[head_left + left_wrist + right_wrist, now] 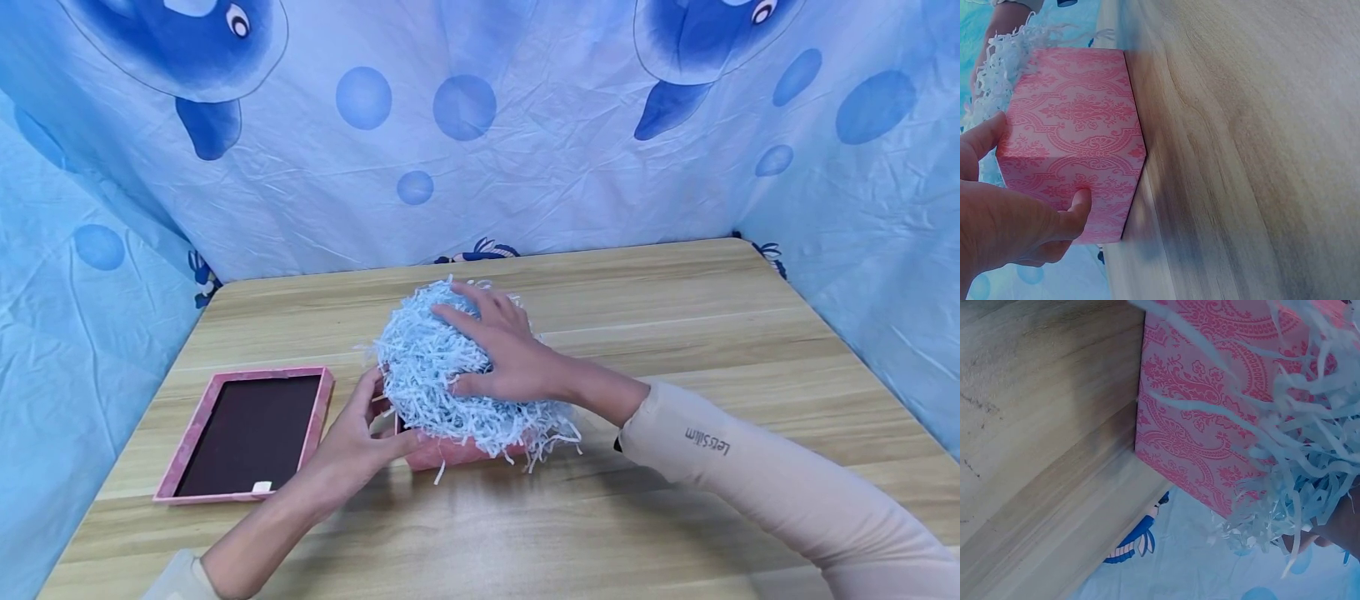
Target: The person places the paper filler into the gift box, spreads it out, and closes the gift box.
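Note:
A pink patterned box (1072,106) stands on the table, heaped above its rim with pale blue shredded paper (427,358). In the head view, strands hang over its front wall (450,454). My left hand (360,437) holds the box at its left end, thumb by the front rim and fingers along the side. The left wrist view shows those fingertips against the patterned wall. On top of the heap lies my right hand (498,350), its fingers spread over the shredded paper. The right wrist view catches loose strands (1310,444) hanging down the box wall (1204,419).
A shallow pink lid (324,408) with a dark inside lies to the left of the box, a small white label (262,487) near its front edge. The wooden table (675,317) is bordered by a blue curtain (525,192) with dolphins and bubbles.

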`<action>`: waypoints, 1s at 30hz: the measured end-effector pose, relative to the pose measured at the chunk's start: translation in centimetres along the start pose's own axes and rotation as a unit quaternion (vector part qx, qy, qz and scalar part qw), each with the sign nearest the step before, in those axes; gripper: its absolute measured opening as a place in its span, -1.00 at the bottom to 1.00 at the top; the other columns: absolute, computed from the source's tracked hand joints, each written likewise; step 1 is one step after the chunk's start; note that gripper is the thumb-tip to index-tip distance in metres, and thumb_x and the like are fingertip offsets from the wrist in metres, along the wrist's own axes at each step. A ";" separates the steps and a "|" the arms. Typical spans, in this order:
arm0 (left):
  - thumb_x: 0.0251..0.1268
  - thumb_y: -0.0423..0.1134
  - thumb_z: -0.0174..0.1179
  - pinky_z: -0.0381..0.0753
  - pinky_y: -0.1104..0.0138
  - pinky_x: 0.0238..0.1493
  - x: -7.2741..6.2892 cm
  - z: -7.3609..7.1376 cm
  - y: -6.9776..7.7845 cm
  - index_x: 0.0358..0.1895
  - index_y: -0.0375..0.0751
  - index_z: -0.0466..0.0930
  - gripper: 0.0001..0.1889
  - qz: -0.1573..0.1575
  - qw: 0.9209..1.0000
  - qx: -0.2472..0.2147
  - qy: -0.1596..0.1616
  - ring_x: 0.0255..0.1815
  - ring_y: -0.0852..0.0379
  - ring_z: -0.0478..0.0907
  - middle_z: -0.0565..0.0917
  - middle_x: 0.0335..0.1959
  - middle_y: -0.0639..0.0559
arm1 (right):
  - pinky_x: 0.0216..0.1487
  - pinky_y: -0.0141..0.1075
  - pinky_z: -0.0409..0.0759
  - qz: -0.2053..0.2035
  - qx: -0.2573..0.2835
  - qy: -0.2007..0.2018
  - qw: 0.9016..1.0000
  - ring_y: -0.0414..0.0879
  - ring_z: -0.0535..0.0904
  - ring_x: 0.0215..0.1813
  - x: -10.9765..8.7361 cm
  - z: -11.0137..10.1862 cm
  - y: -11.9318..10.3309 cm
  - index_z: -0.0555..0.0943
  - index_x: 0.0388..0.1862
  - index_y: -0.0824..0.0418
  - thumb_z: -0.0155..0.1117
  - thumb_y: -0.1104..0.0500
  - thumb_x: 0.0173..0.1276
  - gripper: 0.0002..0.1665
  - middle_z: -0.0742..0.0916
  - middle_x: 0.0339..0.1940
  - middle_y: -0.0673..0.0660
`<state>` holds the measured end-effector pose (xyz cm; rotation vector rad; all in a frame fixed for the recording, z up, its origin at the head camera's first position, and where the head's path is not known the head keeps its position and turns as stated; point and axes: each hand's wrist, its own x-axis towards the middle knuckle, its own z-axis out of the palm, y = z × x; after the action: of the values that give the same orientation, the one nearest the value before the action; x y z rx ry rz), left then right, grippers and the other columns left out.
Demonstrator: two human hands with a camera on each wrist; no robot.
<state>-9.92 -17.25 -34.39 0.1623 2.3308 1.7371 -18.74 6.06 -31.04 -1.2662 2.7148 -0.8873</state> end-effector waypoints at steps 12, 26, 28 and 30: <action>0.13 -0.10 0.39 0.24 -0.05 0.36 0.1 -0.1 0.0 0.50 0.04 -0.13 -0.02 -0.016 1.000 0.018 0.003 0.43 -0.15 0.14 0.13 0.43 -0.04 | 0.42 0.25 -0.40 -0.023 -0.122 -0.067 0.990 0.13 -0.36 0.57 0.3 0.8 -0.2 -0.19 0.58 -0.19 -0.15 -0.40 0.41 -0.10 -0.21 0.59 -0.01; 0.11 -0.10 0.41 0.22 -0.03 0.37 0.1 -0.1 0.1 0.49 -0.03 -0.12 -0.01 -0.018 1.000 0.004 0.001 0.46 -0.13 0.10 0.11 0.45 -0.07 | 0.43 0.16 -0.49 0.001 -0.196 -0.211 0.958 -0.01 -0.60 0.51 1.2 1.5 -1.1 -0.31 0.55 -0.14 -0.42 -0.39 0.46 -0.17 -0.41 0.53 -0.04; 0.12 -0.11 0.41 0.26 -0.02 0.36 0.1 -0.1 0.1 0.48 -0.02 -0.09 -0.03 -0.014 1.000 0.007 -0.001 0.45 -0.14 0.11 0.12 0.44 -0.08 | 0.44 0.15 -0.48 0.006 -0.204 -0.227 0.952 -0.03 -0.62 0.50 1.3 1.5 -1.2 -0.29 0.56 -0.13 -0.43 -0.38 0.47 -0.19 -0.43 0.52 -0.05; 0.12 -0.10 0.41 0.30 -0.02 0.33 0.1 -0.1 0.1 0.47 0.00 -0.07 -0.04 -0.017 1.000 0.010 0.000 0.45 -0.14 0.12 0.13 0.44 -0.07 | 0.44 0.14 -0.48 0.012 -0.208 -0.240 0.948 -0.05 -0.63 0.49 1.5 1.6 -1.4 -0.27 0.56 -0.12 -0.43 -0.37 0.48 -0.20 -0.43 0.52 -0.06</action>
<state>-10.04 -17.28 -34.28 0.1262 2.3385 1.6981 -18.37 3.57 -31.36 -1.2842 2.5651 0.0268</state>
